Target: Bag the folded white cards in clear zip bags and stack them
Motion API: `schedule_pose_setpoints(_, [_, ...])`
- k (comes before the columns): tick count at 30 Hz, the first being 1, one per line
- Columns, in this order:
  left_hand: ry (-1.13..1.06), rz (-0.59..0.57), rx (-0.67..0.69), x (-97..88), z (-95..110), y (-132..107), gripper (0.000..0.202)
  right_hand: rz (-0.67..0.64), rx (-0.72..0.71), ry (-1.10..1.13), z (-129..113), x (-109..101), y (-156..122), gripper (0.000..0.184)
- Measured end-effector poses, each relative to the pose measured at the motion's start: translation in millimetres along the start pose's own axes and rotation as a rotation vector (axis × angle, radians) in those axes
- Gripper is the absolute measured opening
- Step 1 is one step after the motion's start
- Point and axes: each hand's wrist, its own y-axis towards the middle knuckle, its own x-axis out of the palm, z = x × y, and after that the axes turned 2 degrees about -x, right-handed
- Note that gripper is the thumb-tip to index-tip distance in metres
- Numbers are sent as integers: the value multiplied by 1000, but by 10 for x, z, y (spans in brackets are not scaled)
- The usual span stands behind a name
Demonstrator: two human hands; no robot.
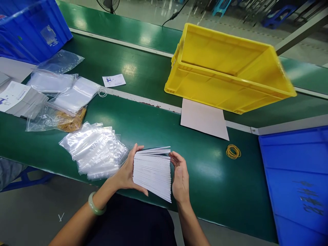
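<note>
A thick stack of thin white booklets (152, 174) stands on edge at the table's front, its page edges fanning slightly toward the bottom right. My left hand (128, 171) clasps the stack's left side, thumb near the bottom and fingers behind the top. Along the right side is my right hand (180, 177), its fingers loosely bent and the fingertips at the upper right corner of the stack; whether they press on it is hard to see. Clear plastic zip bags (96, 150) lie spread out just left of my left hand.
A yellow crate (205, 77) sits at the back over a sheet of cardboard (205, 118). Blue crates stand at far left (33, 30) and right (297, 184). Rubber bands (233, 151) lie right; bagged bands (71, 119), more bags and a booklet pile (20, 99) lie left.
</note>
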Motion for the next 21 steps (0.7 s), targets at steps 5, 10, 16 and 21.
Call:
schedule_pose_setpoints(5, [-44, 91, -159, 64, 84, 44, 141, -114, 119, 221, 16, 68, -24, 62])
schedule_pose_setpoints(10, [-200, 262, -558, 67, 333, 505, 122, -187, 130, 109, -193, -140, 409, 66])
schedule_pose_setpoints(16, [-429, 290, -639, 9, 360, 1214, 106, -397, -461, -805, -426, -259, 872, 103])
schedule_pose_setpoints(21, [-239, 503, -496, -219, 382, 1181, 90, -438, -502, -1111, -339, -111, 1288, 99])
